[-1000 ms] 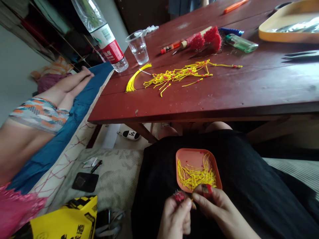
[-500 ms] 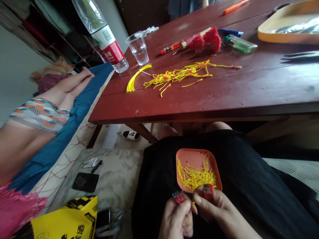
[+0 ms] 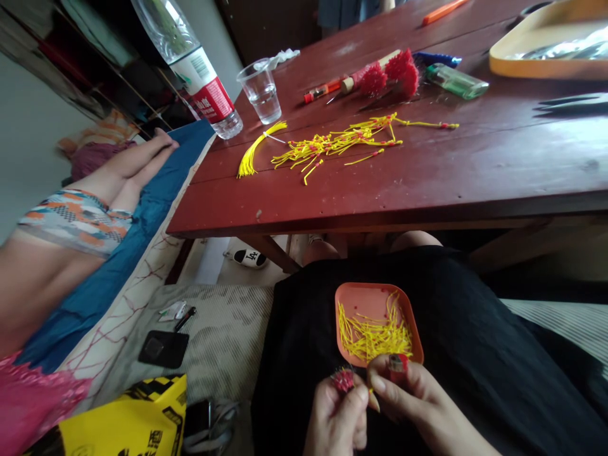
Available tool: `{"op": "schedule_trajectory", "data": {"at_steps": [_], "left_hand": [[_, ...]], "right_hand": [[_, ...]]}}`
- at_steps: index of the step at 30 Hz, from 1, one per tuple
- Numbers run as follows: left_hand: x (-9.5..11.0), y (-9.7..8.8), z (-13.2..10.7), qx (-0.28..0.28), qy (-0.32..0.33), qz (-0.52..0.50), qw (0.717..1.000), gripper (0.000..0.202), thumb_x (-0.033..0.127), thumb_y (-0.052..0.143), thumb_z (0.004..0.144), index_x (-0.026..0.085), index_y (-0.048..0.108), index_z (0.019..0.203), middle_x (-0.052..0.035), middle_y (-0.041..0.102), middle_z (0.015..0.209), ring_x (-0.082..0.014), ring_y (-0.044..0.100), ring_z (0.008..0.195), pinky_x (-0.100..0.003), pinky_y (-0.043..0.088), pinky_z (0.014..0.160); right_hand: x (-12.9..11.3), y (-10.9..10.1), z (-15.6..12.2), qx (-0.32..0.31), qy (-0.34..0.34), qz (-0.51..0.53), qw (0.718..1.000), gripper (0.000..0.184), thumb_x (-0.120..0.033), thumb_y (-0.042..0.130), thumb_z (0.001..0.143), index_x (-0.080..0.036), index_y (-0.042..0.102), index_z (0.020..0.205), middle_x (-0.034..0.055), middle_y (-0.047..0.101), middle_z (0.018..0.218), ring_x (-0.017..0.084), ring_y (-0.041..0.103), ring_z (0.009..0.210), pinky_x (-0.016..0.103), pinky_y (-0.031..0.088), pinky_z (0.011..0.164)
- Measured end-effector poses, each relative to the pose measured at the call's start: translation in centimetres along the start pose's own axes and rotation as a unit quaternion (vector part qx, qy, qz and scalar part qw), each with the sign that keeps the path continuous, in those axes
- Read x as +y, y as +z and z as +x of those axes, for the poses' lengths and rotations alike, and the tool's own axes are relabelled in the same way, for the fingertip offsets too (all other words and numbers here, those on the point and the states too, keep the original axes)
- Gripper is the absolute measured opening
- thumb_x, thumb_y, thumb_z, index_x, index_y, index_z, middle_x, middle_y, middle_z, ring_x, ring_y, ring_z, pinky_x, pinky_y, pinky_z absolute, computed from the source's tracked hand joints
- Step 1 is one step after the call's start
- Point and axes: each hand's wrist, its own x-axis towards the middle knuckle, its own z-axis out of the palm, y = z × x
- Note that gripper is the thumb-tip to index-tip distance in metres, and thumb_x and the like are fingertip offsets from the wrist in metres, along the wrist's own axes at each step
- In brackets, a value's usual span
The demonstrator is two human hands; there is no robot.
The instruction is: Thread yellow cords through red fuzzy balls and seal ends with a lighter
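Observation:
My left hand (image 3: 339,415) is closed around a small red bristly cluster (image 3: 344,380), whose tip pokes out above the thumb. Beside it, my right hand (image 3: 408,394) is closed too, with a red lighter (image 3: 398,363) with a metal top tucked in its fingers. A tiny bit of yellow cord (image 3: 371,391) shows at the right thumb and fingertips, between the hands. Just beyond them on my lap sits an orange tray (image 3: 349,296) holding many short yellow cords (image 3: 375,339) and a few red beads.
On the red table (image 3: 285,202) lie yellow cords with red beads (image 3: 332,142), a yellow bundle (image 3: 254,152), more red clusters (image 3: 373,79) and a green lighter (image 3: 458,81). A cup (image 3: 263,95) and bottle (image 3: 204,82) stand left. A person (image 3: 85,215) lies on the bed.
My hands stay close together, with only slight finger movement. The red cluster in my left hand has turned a little, and the view has shifted slightly.

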Motion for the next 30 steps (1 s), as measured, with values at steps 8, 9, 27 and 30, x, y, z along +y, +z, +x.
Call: {"op": "schedule_trajectory", "data": {"at_steps": [8, 9, 27, 30], "left_hand": [[0.6, -0.3, 0.5, -0.037, -0.013, -0.033, 0.999, 0.043, 0.054, 0.068, 0.058, 0.015, 0.051, 0.061, 0.0132, 0.024, 0.037, -0.0016, 0.012, 0.034, -0.022, 0.008, 0.039], [0.6, -0.3, 0.5, -0.041, -0.019, -0.045, 0.998, 0.043, 0.054, 0.069, 0.058, 0.016, 0.051, 0.061, 0.0134, 0.024, 0.037, -0.0014, 0.012, 0.034, -0.022, 0.008, 0.039], [-0.3, 0.1, 0.4, 0.035, 0.019, -0.012, 0.999, 0.050, 0.061, 0.067, 0.052, 0.015, 0.052, 0.063, 0.0132, 0.025, 0.038, -0.0019, 0.014, 0.036, -0.021, 0.008, 0.040], [-0.3, 0.1, 0.4, 0.030, 0.030, 0.000, 0.999, 0.050, 0.062, 0.065, 0.053, 0.015, 0.052, 0.061, 0.0130, 0.024, 0.039, -0.0018, 0.012, 0.036, -0.021, 0.007, 0.039]], "right_hand": [[1.1, -0.9, 0.3, 0.036, 0.022, 0.044, 0.998, 0.049, -0.056, 0.039, 0.083, -0.017, 0.052, 0.057, -0.0039, 0.039, 0.053, 0.012, 0.028, 0.052, 0.026, 0.026, 0.049], [1.2, -0.9, 0.3, 0.045, 0.033, 0.031, 0.998, 0.051, -0.058, 0.037, 0.082, -0.017, 0.051, 0.055, -0.0043, 0.038, 0.052, 0.011, 0.026, 0.050, 0.026, 0.023, 0.048], [0.6, -0.1, 0.2, 0.032, -0.104, -0.021, 0.994, 0.015, -0.034, 0.065, 0.073, -0.019, 0.067, 0.068, -0.0002, 0.061, 0.063, 0.015, 0.053, 0.064, 0.024, 0.041, 0.064], [0.8, -0.2, 0.0, 0.039, -0.100, -0.047, 0.993, 0.014, -0.033, 0.064, 0.074, -0.020, 0.068, 0.071, 0.0005, 0.062, 0.063, 0.016, 0.053, 0.063, 0.025, 0.042, 0.063]]}}
